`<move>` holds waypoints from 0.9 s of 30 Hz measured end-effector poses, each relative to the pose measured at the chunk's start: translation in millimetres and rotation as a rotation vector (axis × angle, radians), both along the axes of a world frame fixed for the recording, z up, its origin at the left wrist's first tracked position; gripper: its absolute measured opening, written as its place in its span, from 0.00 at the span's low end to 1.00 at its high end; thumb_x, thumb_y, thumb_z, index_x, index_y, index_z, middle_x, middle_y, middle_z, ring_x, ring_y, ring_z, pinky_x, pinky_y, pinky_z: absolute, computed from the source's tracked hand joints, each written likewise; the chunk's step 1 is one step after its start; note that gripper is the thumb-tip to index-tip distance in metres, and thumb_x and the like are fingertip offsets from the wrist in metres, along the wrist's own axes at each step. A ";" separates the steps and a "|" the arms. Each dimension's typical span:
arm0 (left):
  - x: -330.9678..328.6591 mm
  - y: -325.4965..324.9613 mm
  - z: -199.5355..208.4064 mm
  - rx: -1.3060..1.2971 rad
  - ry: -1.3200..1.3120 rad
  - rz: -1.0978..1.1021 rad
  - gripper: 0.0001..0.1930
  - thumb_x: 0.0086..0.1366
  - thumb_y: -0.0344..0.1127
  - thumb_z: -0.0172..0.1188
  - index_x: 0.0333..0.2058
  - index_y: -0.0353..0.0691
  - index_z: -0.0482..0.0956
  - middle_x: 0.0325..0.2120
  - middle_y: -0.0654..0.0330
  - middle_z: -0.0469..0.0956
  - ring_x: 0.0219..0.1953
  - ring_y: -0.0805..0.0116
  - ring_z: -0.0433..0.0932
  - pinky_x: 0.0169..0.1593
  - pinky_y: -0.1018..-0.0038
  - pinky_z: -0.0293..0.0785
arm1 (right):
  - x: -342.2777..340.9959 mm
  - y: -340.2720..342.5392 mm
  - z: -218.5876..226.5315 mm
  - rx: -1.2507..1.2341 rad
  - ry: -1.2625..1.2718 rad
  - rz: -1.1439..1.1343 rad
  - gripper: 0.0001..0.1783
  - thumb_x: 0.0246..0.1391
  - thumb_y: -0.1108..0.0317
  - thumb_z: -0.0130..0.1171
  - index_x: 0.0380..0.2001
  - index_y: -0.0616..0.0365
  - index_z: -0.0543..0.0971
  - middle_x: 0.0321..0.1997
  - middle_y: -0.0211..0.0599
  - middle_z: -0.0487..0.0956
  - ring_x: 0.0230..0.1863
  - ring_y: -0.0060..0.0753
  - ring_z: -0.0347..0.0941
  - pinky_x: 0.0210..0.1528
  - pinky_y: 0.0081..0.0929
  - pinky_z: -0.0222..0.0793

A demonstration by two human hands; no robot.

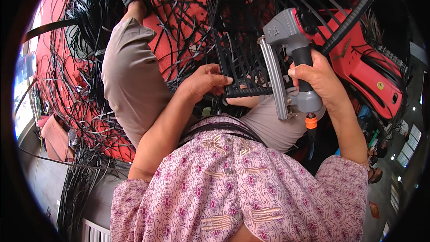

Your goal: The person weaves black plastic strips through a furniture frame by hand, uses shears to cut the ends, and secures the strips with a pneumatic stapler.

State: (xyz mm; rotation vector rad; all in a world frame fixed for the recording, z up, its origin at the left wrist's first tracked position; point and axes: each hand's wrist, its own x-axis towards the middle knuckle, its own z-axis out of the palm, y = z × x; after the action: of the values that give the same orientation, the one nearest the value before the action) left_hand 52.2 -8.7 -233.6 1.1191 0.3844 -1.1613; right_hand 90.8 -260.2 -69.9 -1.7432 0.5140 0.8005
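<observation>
My right hand (319, 76) is wrapped around the black grip of a grey pneumatic stapler (281, 28). The tool stands with its silver magazine (274, 78) toward my left hand and an orange hose fitting (311, 121) at its lower end. My left hand (204, 83) is closed at the near left corner of a black frame (222, 62) strung with dark strips, thumb across the rail. Its fingertips are partly hidden by the rail. The frame rests by my lap, and the stapler is in front of its right side. Where the stapler's nose points is hard to make out.
Loose black strips (172, 22) lie tangled over a red floor covering (168, 47). A thick bundle of strips (92, 6) is at far left, another (80, 188) at lower left. To the right is a red plastic chair-like piece (367, 69). A curved black wrapped bar (356, 15) passes above it.
</observation>
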 end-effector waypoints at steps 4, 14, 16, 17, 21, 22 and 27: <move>-0.3 -4.1 -7.2 -0.125 0.111 0.092 0.13 0.55 0.36 0.68 0.29 0.42 0.71 0.23 0.67 0.72 0.24 0.75 0.75 0.31 0.78 0.74 | 15.0 -3.6 3.1 -0.065 0.028 -0.072 0.16 0.47 0.69 0.63 0.37 0.61 0.70 0.26 0.31 0.74 0.24 0.20 0.71 0.28 0.20 0.69; -6.0 -8.4 -21.5 -0.178 0.087 0.087 0.12 0.56 0.35 0.69 0.26 0.41 0.71 0.22 0.65 0.74 0.24 0.73 0.76 0.31 0.76 0.76 | 6.9 7.9 0.1 -0.028 0.064 -0.022 0.15 0.47 0.69 0.64 0.35 0.61 0.71 0.26 0.31 0.74 0.23 0.19 0.71 0.25 0.19 0.69; -6.4 -12.1 -26.8 -0.173 0.060 0.053 0.12 0.56 0.36 0.69 0.26 0.40 0.72 0.22 0.65 0.74 0.25 0.73 0.77 0.32 0.76 0.76 | 0.5 11.3 5.8 0.006 0.127 -0.012 0.16 0.47 0.69 0.64 0.37 0.61 0.70 0.23 0.32 0.74 0.22 0.20 0.71 0.27 0.19 0.69; -7.7 -13.2 -27.1 -0.168 0.065 0.029 0.12 0.56 0.36 0.69 0.28 0.39 0.74 0.23 0.64 0.75 0.25 0.72 0.77 0.32 0.76 0.76 | -5.2 12.6 7.9 -0.003 0.136 -0.002 0.16 0.46 0.69 0.65 0.37 0.61 0.71 0.22 0.33 0.75 0.21 0.21 0.71 0.26 0.20 0.69; -8.4 -23.1 -30.5 -0.171 0.058 0.079 0.13 0.53 0.33 0.70 0.29 0.31 0.75 0.22 0.56 0.78 0.23 0.67 0.79 0.29 0.75 0.78 | -15.1 23.3 31.0 -0.025 0.251 0.013 0.16 0.46 0.68 0.64 0.36 0.63 0.72 0.22 0.33 0.75 0.21 0.22 0.72 0.27 0.20 0.70; -7.8 -25.0 -30.4 -0.174 0.052 0.077 0.14 0.53 0.33 0.70 0.29 0.31 0.75 0.22 0.55 0.78 0.22 0.66 0.79 0.28 0.75 0.78 | -17.7 25.7 36.7 -0.041 0.281 0.012 0.17 0.46 0.67 0.64 0.37 0.64 0.72 0.23 0.33 0.75 0.22 0.22 0.73 0.27 0.20 0.70; -8.1 -29.2 -32.5 -0.186 0.047 0.085 0.14 0.54 0.32 0.69 0.29 0.30 0.74 0.23 0.53 0.78 0.23 0.65 0.80 0.28 0.74 0.78 | -26.8 24.9 45.7 -0.046 0.329 0.037 0.19 0.46 0.67 0.64 0.39 0.65 0.71 0.25 0.33 0.75 0.21 0.21 0.73 0.24 0.20 0.70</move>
State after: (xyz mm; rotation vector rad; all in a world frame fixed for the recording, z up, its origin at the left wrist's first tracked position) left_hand 44.0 -37.8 -266.1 0.9072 0.3498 -1.1254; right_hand 63.9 -235.3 -24.2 -1.6747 0.7256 1.1185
